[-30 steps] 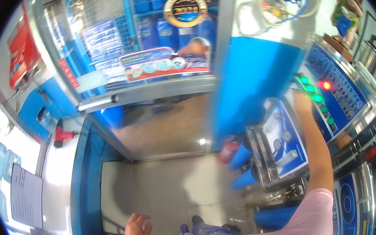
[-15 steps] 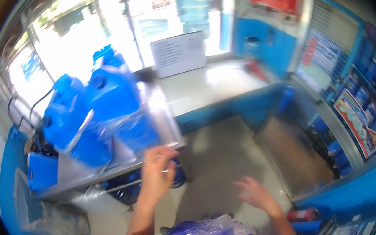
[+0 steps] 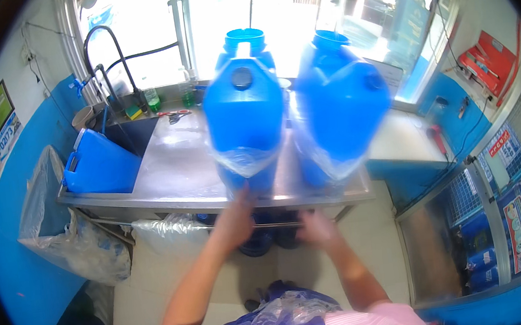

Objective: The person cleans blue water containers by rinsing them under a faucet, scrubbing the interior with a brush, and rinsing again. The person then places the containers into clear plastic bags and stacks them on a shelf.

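Where the steel table (image 3: 172, 172) carries two big blue jugs, both hands reach its front edge.
The left hand (image 3: 236, 219) touches the nearer jug (image 3: 244, 116) at its plastic-wrapped base; the right hand (image 3: 315, 228) hangs loosely open, empty, below the second jug (image 3: 340, 100).

Two blue plastic jugs (image 3: 245, 123) (image 3: 338, 105) stand upright, side by side, plastic-wrapped at their bases, on the steel counter.
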### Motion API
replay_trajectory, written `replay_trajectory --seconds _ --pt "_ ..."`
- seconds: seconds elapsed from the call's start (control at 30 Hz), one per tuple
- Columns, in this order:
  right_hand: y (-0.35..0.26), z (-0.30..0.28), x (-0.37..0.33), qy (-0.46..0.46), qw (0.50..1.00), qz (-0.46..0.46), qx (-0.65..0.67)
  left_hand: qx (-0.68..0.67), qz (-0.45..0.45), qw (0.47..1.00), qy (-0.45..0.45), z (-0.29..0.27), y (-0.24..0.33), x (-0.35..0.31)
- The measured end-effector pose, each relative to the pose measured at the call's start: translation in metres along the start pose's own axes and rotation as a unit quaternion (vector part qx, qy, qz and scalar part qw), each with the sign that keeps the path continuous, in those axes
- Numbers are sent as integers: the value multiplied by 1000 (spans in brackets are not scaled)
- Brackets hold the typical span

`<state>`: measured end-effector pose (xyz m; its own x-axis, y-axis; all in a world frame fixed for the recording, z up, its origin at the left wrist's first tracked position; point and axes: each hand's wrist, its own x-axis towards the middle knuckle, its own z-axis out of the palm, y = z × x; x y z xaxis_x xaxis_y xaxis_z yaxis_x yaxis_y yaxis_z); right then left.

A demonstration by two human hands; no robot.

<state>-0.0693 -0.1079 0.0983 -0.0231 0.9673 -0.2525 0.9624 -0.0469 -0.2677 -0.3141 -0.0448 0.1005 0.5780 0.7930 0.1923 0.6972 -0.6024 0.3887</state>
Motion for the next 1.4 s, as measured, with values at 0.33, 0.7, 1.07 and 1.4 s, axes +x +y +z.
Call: replay_trajectory --seconds 0.33,0.7,1.07,1.4 --pt "-207 19 80 -171 899 -387 110 -80 -176 968 -161 -84 -155 -116" --pt "-514 8 338 -324 744 -385 440 20 -262 963 62 -255 -402 -171" --pt "-596 13 566 -198 915 -119 331 45 -467 851 234 -315 -741 -145" --pt "-655 -3 562 294 894 -331 67 10 -213 974 71 -313 -729 -5"
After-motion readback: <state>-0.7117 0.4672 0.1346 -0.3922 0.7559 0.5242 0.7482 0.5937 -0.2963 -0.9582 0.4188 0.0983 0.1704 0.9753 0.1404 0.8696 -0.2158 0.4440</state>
